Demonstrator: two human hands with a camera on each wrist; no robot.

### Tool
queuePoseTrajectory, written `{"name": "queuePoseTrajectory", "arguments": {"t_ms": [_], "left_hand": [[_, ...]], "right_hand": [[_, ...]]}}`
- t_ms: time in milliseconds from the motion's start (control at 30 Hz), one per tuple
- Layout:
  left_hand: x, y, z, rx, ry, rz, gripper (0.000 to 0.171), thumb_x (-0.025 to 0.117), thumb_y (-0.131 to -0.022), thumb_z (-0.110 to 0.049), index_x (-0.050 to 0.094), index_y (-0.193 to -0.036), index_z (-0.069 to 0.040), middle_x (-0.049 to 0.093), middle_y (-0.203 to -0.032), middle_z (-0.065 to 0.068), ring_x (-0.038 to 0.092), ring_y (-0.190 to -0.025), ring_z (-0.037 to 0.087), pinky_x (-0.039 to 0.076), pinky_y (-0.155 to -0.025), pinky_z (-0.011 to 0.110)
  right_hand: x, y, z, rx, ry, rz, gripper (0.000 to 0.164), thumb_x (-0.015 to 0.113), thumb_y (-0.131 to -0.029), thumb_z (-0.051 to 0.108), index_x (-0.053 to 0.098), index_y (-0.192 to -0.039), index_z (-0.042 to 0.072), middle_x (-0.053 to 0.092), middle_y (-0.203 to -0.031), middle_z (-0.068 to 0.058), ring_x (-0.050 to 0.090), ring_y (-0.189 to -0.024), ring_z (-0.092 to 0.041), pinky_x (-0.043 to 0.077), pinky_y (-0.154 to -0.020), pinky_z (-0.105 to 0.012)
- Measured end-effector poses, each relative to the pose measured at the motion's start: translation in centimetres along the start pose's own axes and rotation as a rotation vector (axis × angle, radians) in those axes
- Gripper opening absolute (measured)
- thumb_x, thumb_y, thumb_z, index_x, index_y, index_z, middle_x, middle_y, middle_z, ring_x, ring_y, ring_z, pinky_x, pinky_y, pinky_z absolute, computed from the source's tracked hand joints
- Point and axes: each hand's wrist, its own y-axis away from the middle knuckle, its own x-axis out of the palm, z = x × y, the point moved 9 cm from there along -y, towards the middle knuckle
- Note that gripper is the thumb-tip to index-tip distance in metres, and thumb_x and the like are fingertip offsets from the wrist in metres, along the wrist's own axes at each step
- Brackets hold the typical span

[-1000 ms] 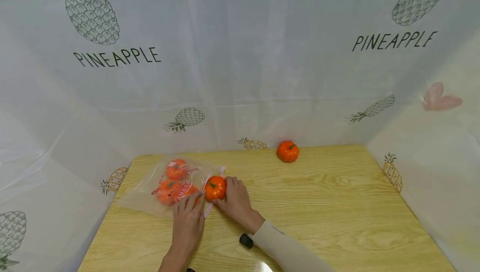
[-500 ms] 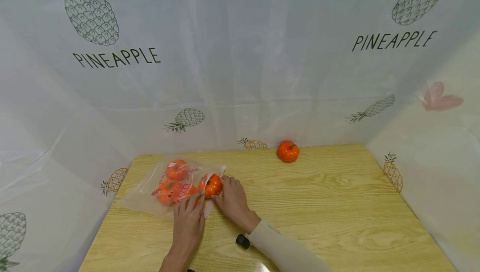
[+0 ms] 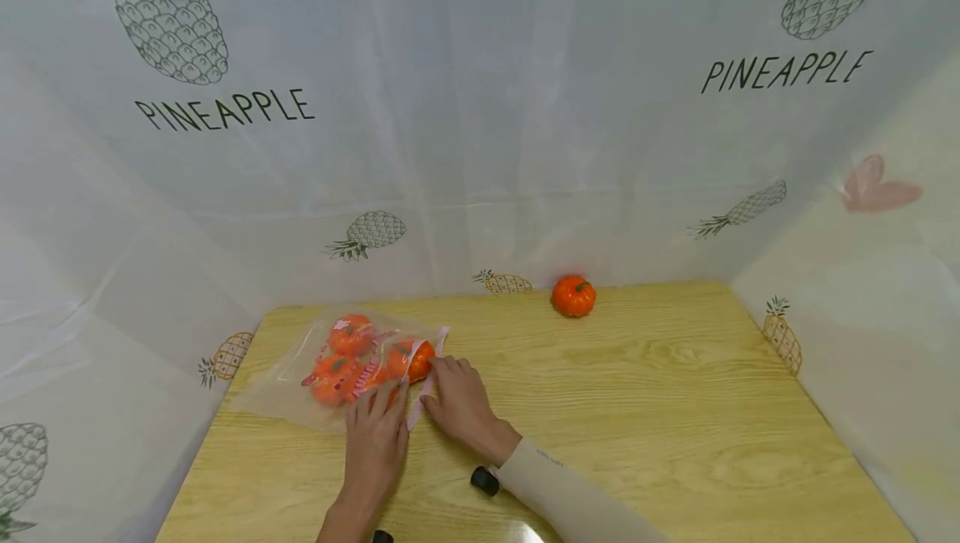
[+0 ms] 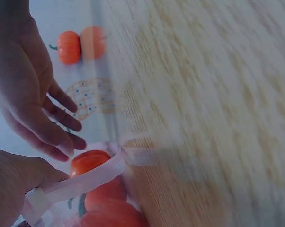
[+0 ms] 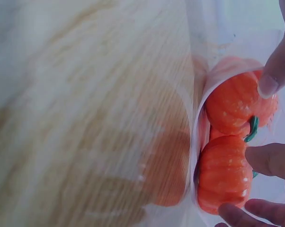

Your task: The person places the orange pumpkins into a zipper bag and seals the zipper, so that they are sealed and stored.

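Observation:
A clear plastic bag (image 3: 281,397) with a pink zip edge lies at the left of the table, its mouth facing right. Several small orange pumpkins show through it. Just inside the mouth sits another pumpkin (image 3: 422,361), partly under the upper film. My left hand (image 3: 377,430) holds the bag's upper lip; in the left wrist view its thumb is at the zip strip (image 4: 93,179). Beside the mouth, my right hand (image 3: 463,401) has its fingers extended, fingertips right at the pumpkin. The right wrist view looks into the mouth, where a green-stemmed pumpkin (image 5: 223,172) is near the fingers.
One more pumpkin (image 3: 573,296) stands at the table's back edge, against a white curtain (image 3: 480,151) printed with pineapples. The wooden table (image 3: 652,410) extends to the right of the bag. Curtains also hang on both sides.
The pumpkin at the mouth has moved left into the bag, with my right hand following and its grip loosening. My left hand stays on the bag. The head view has tilted slightly.

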Motion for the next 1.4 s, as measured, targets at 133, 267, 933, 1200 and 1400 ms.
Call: {"name": "queuePoseTrajectory", "arguments": {"t_ms": [133, 267, 933, 1200, 1400], "left_hand": [[0.0, 0.0, 0.0, 0.003, 0.000, -0.002, 0.060, 0.088, -0.067, 0.012, 0.075, -0.126, 0.003, 0.067, -0.124, 0.013, 0.056, -0.112, 0.038, 0.044, -0.091, 0.054], [0.0, 0.1, 0.0, -0.002, 0.001, -0.011, 0.061, 0.088, -0.065, 0.013, 0.075, -0.124, 0.003, 0.067, -0.123, 0.013, 0.056, -0.111, 0.038, 0.044, -0.089, 0.052], [0.0, 0.3, -0.2, 0.019, 0.028, -0.055, 0.053, 0.083, -0.069, 0.014, 0.076, -0.121, 0.004, 0.067, -0.122, 0.013, 0.059, -0.106, 0.040, 0.046, -0.084, 0.054], [-0.1, 0.1, -0.2, 0.021, 0.034, -0.056, 0.051, 0.082, -0.072, 0.015, 0.076, -0.121, 0.004, 0.068, -0.121, 0.015, 0.059, -0.106, 0.040, 0.046, -0.085, 0.054], [-0.1, 0.1, -0.3, 0.029, 0.022, -0.043, 0.054, 0.083, -0.071, 0.014, 0.076, -0.123, 0.003, 0.068, -0.122, 0.015, 0.059, -0.107, 0.040, 0.047, -0.086, 0.055]], "right_hand": [[0.4, -0.4, 0.2, -0.011, -0.046, 0.035, 0.057, 0.082, -0.092, 0.016, 0.060, -0.141, -0.002, 0.069, -0.130, -0.014, 0.064, -0.114, -0.031, 0.053, -0.099, -0.043], [1.2, -0.9, 0.6, -0.050, -0.052, 0.098, 0.057, 0.079, -0.094, 0.015, 0.057, -0.144, -0.001, 0.065, -0.140, -0.014, 0.061, -0.125, -0.034, 0.050, -0.107, -0.046], [-7.2, 1.3, -11.3, 0.154, -0.231, -0.173, 0.052, 0.079, -0.091, 0.005, 0.059, -0.139, -0.004, 0.061, -0.137, -0.024, 0.057, -0.122, -0.044, 0.050, -0.101, -0.057], [-11.2, 2.0, -17.2, 0.269, -0.154, -0.302, 0.054, 0.080, -0.090, 0.006, 0.056, -0.137, -0.008, 0.052, -0.136, -0.032, 0.053, -0.122, -0.052, 0.049, -0.097, -0.062], [-12.7, 2.3, -20.2, 0.381, -0.060, -0.348, 0.065, 0.083, -0.089, 0.012, 0.050, -0.137, -0.015, 0.044, -0.140, -0.039, 0.053, -0.118, -0.058, 0.049, -0.093, -0.065]]}}
